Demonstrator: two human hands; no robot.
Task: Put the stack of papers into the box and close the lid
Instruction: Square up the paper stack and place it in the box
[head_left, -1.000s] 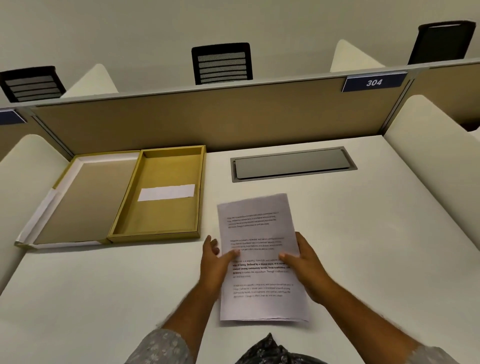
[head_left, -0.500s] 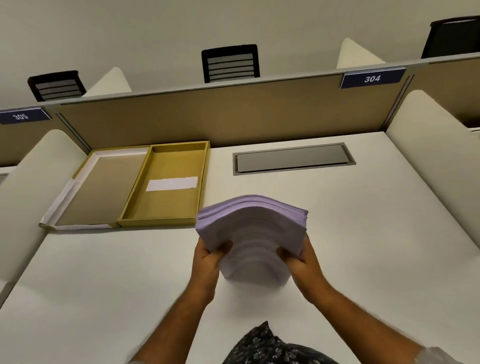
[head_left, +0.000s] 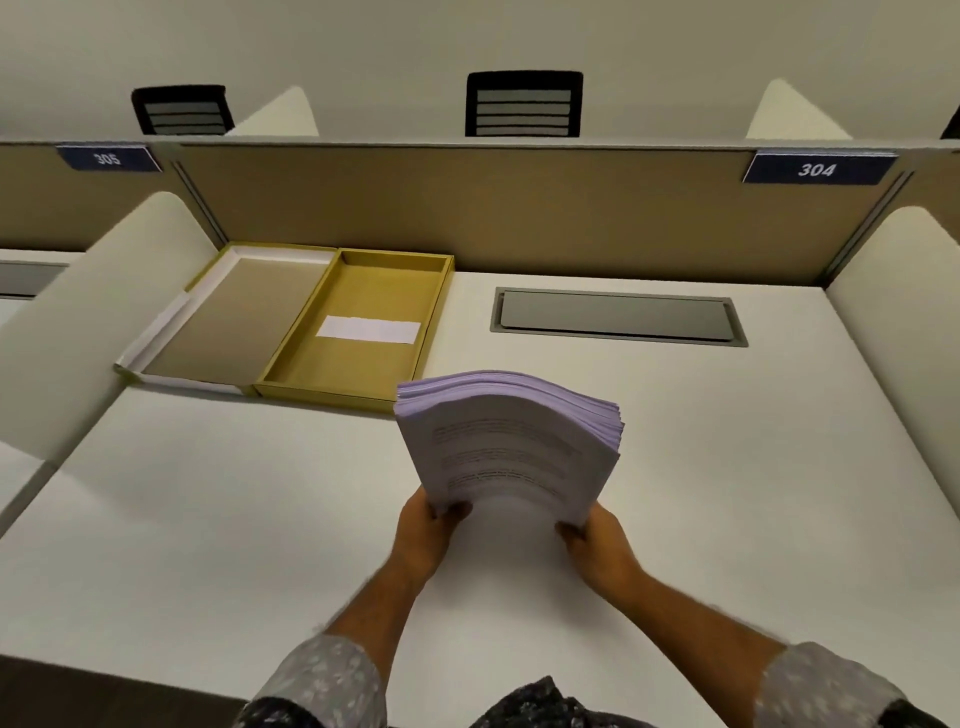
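A thick stack of printed papers (head_left: 511, 441) is lifted off the white desk (head_left: 208, 519) and tilted up, its far edge fanned. My left hand (head_left: 426, 535) grips its near left corner and my right hand (head_left: 597, 545) grips its near right corner. The shallow yellow box (head_left: 431, 332) lies open at the back left, a white slip (head_left: 369, 329) on its floor. Its lid (head_left: 234, 312) lies flat to the left, joined to the box, inside face up with white edges.
A tan partition (head_left: 519, 208) with number plates 305 and 304 backs the desk. A grey cable hatch (head_left: 618, 317) is set into the desk to the right of the box. White side dividers (head_left: 904, 332) flank both sides. Black chairs stand beyond the partition.
The stack lay flat on the desk under both hands; both hands have lifted it and tilted it up. The view has shifted, bringing the box more toward the centre.
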